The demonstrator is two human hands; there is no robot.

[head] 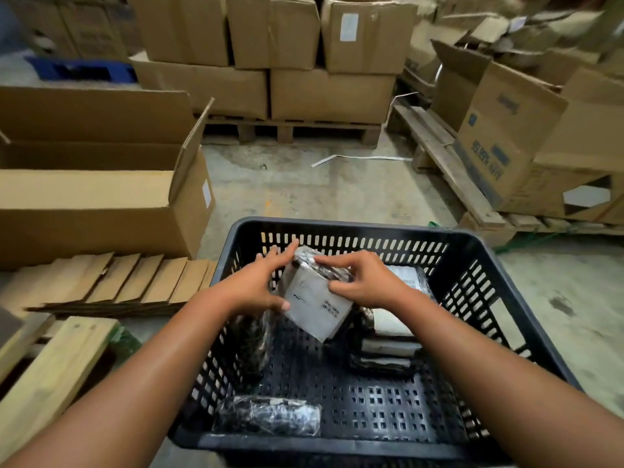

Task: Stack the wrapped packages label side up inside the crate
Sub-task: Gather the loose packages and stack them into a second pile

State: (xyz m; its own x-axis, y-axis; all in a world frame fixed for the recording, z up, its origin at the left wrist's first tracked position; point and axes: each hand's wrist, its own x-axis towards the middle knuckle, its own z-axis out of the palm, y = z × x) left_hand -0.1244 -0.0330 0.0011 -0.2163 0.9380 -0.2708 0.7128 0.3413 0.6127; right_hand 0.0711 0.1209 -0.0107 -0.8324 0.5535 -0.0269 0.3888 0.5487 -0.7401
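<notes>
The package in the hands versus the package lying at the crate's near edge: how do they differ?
The held package is tilted above the crate floor, gripped by the left hand and right hand; the near-edge package lies flat, untouched. The held package shows a pale printed label; the near-edge package shows mostly dark wrap. Both are in shiny clear wrap.

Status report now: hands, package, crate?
Left hand, right hand both gripping tilted white-labelled wrapped package. Held above black perforated plastic crate. Nothing blocking.

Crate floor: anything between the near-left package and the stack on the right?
Head view: bare perforated crate floor separates the near-left package from the stack. Nothing lies there.
</notes>
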